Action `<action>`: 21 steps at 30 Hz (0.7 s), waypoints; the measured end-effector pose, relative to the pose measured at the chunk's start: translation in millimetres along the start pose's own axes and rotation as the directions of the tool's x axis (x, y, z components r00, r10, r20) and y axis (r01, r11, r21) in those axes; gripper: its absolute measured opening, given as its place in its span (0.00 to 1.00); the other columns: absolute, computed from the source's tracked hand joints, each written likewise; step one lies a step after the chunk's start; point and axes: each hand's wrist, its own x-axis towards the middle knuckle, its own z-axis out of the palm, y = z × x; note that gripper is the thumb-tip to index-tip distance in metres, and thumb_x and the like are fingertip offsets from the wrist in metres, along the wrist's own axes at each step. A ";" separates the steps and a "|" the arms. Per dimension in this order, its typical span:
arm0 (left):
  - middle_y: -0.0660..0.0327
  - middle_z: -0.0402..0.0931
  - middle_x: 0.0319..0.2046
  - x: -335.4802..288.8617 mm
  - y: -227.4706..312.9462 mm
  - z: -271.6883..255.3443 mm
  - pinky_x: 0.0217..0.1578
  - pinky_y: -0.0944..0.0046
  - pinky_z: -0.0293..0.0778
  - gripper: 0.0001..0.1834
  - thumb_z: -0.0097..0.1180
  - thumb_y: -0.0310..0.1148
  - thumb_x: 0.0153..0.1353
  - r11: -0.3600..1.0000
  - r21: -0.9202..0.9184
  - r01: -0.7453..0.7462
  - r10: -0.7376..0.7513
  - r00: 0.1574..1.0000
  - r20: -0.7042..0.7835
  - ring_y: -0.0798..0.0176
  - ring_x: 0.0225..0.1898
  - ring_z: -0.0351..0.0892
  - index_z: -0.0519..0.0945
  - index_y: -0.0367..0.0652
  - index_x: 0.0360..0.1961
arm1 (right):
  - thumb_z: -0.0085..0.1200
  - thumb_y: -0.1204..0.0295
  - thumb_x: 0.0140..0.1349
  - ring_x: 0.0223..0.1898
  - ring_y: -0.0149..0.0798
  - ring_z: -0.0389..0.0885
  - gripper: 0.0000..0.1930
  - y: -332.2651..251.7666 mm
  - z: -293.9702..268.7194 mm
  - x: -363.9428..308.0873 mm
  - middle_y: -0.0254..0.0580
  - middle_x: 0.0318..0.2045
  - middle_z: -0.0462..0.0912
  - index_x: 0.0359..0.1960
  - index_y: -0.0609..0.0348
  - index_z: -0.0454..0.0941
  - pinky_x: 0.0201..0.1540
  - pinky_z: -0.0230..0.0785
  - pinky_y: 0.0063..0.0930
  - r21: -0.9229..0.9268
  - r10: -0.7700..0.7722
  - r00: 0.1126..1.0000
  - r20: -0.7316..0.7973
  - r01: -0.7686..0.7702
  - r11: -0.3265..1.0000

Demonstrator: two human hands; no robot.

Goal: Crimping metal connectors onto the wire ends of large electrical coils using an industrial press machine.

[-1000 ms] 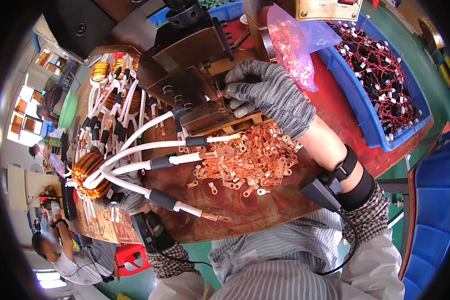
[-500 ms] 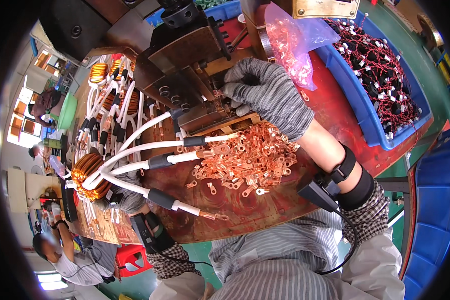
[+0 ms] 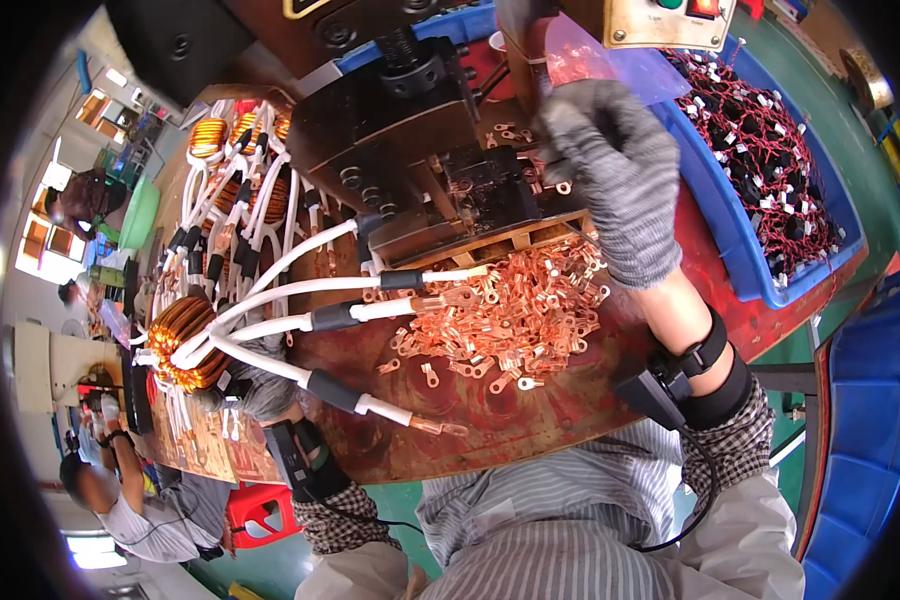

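My left hand (image 3: 253, 388), in a grey glove, grips a copper-wound ring coil (image 3: 180, 340) at the bench's left edge. Several white-sleeved leads (image 3: 300, 322) with black sleeve ends fan out from the coil to the right. The top lead reaches the black press (image 3: 400, 120); the others lie over a pile of copper ring terminals (image 3: 500, 310). My gloved right hand (image 3: 610, 170) is at the press's die block (image 3: 490, 195), fingers curled near a few loose terminals. I cannot tell whether it pinches one.
A blue bin (image 3: 740, 270) of black and red wired parts stands at the right, with a pink plastic bag (image 3: 610, 70) behind my right hand. More wound coils (image 3: 240, 190) with white leads lie at the back left. Other people (image 3: 120, 500) work at the lower left.
My right hand has lifted from the front of the press toward the die, fingers more curled. The left hand still grips the coil and the leads lie as before.
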 end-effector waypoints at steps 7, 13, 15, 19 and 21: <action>0.40 0.58 0.53 -8.4 -5.1 -3.3 0.53 0.34 0.51 0.41 0.55 0.54 0.45 0.929 -0.350 0.125 -0.121 0.992 0.034 0.39 0.56 0.55 0.61 0.35 0.53 | 0.56 0.65 0.41 0.37 0.44 0.74 0.15 -23.5 18.7 -56.1 0.47 0.39 0.73 0.31 0.58 0.74 0.41 0.67 0.40 -0.400 -0.389 0.559 0.732 0.815 0.419; 0.40 0.59 0.52 -13.0 -8.8 8.9 0.53 0.35 0.53 0.39 0.54 0.53 0.47 0.959 -0.266 0.099 -0.096 0.995 0.028 0.39 0.56 0.55 0.61 0.36 0.53 | 0.48 0.63 0.51 0.38 0.45 0.74 0.13 -3.9 23.0 -86.3 0.49 0.38 0.75 0.30 0.60 0.73 0.44 0.66 0.38 -0.347 -0.157 0.443 0.883 0.838 0.421; 0.40 0.59 0.52 -5.8 -9.2 15.8 0.53 0.35 0.54 0.38 0.53 0.53 0.47 0.958 -0.256 0.129 -0.118 0.991 0.058 0.39 0.55 0.56 0.61 0.36 0.53 | 0.45 0.58 0.55 0.28 0.41 0.77 0.15 -2.6 19.9 -92.7 0.46 0.29 0.77 0.28 0.59 0.73 0.33 0.69 0.32 -0.363 -0.132 0.497 0.857 0.767 0.529; 0.39 0.59 0.51 3.6 -4.5 24.4 0.52 0.36 0.55 0.37 0.52 0.53 0.49 0.951 -0.242 0.190 -0.164 0.979 0.124 0.39 0.55 0.56 0.61 0.36 0.53 | 0.43 0.54 0.56 0.14 0.42 0.71 0.17 -8.1 15.5 -69.7 0.42 0.14 0.70 0.21 0.55 0.69 0.14 0.60 0.33 -0.383 0.033 0.505 0.862 0.608 0.696; 0.39 0.59 0.51 6.6 -8.4 22.4 0.52 0.36 0.55 0.37 0.51 0.53 0.49 0.945 -0.249 0.210 -0.177 0.973 0.149 0.39 0.55 0.56 0.61 0.36 0.52 | 0.41 0.51 0.56 0.11 0.40 0.68 0.19 -6.4 14.3 -48.4 0.40 0.10 0.68 0.20 0.54 0.68 0.12 0.56 0.33 -0.455 -0.130 0.534 0.835 0.804 0.382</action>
